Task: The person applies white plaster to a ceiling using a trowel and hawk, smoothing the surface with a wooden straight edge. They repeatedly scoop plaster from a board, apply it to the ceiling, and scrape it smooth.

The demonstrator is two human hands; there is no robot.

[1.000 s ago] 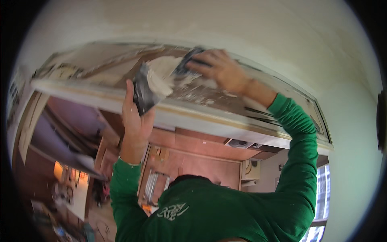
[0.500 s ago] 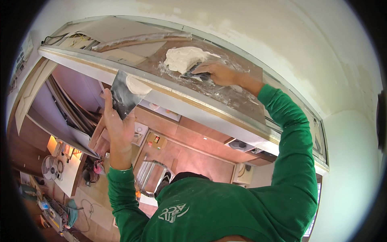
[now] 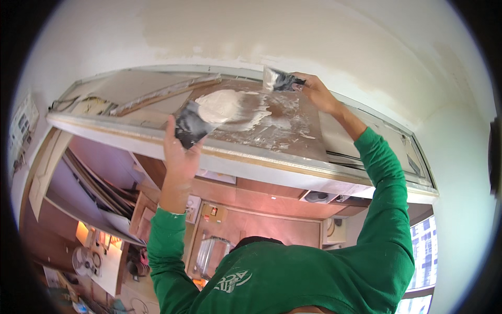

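My left hand (image 3: 181, 159) grips a dark, flat putty knife (image 3: 191, 125), raised in front of the ledge with its blade upward. White putty shows at the blade's right edge, overlapping in view with the putty pile (image 3: 225, 102) on a brown board (image 3: 298, 133). In my right hand (image 3: 316, 93) is a second putty knife (image 3: 282, 79), dark with a whitish, smeared blade pointing left. It is up at the far edge of the board, close to the wall. Smears of putty cover the board's middle and right part.
The board lies on a long ledge (image 3: 251, 157) that has a pale front edge. A putty-marked strip of wood (image 3: 167, 94) rests left of the board. Beyond rises a patchy plastered wall (image 3: 209, 31). Far below are a ladder (image 3: 212, 254) and a fan (image 3: 83, 260).
My right hand has lifted its putty knife from the putty and moved right and away, toward the wall. My left hand has moved up and right with its knife. The whole view has shifted.
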